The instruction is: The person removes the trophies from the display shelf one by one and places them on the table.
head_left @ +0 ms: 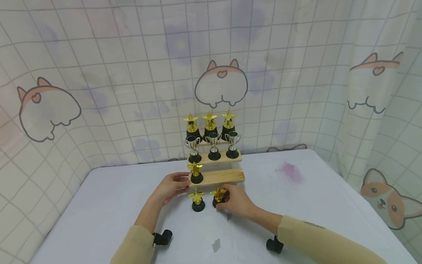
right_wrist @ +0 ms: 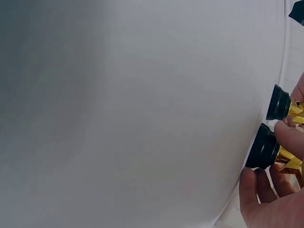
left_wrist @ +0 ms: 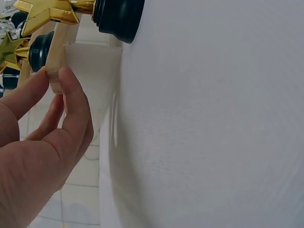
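My left hand (head_left: 169, 187) pinches the left end of the lowest wooden tier (head_left: 224, 176) of a stepped stand; the left wrist view shows thumb and fingertips on the plank's end (left_wrist: 58, 59). On that tier's left end stands a gold star trophy (head_left: 196, 178) with a black base. In front of the stand, my right hand (head_left: 238, 200) grips a similar star trophy (head_left: 218, 198). Its black base (right_wrist: 263, 149) lies between thumb and fingers in the right wrist view, at or very near the tabletop. Left of it, another star trophy (head_left: 197, 204) stands upright on the table.
Three silver cup trophies (head_left: 214, 154) occupy the middle tier (head_left: 205, 158). Behind them, three gold star trophies (head_left: 210, 126) fill the top tier. White cloth covers the table (head_left: 125, 209), and a patterned curtain (head_left: 132, 91) hangs behind it. A grey patch (head_left: 216, 245) marks the front.
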A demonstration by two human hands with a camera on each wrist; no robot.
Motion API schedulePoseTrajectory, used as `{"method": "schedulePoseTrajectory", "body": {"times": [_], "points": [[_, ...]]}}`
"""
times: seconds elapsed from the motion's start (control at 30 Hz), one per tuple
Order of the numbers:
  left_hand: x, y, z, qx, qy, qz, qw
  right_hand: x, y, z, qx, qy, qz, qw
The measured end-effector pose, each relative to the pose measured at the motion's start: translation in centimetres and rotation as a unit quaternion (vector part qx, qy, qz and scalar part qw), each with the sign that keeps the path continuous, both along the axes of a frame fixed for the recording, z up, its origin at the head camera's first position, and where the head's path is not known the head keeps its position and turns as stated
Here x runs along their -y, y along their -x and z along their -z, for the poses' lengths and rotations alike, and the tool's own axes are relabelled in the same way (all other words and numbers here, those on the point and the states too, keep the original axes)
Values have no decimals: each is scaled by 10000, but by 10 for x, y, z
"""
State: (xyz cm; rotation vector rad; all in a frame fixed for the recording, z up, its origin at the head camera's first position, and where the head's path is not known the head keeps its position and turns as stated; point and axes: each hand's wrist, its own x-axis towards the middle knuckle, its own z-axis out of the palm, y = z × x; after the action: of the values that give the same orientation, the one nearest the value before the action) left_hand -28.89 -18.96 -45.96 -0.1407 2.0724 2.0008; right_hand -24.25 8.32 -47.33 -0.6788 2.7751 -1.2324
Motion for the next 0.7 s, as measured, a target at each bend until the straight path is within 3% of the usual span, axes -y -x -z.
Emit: {"method": "schedulePoseTrajectory", "body": {"times": [0.7], "points": [[2, 0, -3, 40, -27, 61, 10000, -21, -8, -22, -246, 36, 28, 9997]]}}
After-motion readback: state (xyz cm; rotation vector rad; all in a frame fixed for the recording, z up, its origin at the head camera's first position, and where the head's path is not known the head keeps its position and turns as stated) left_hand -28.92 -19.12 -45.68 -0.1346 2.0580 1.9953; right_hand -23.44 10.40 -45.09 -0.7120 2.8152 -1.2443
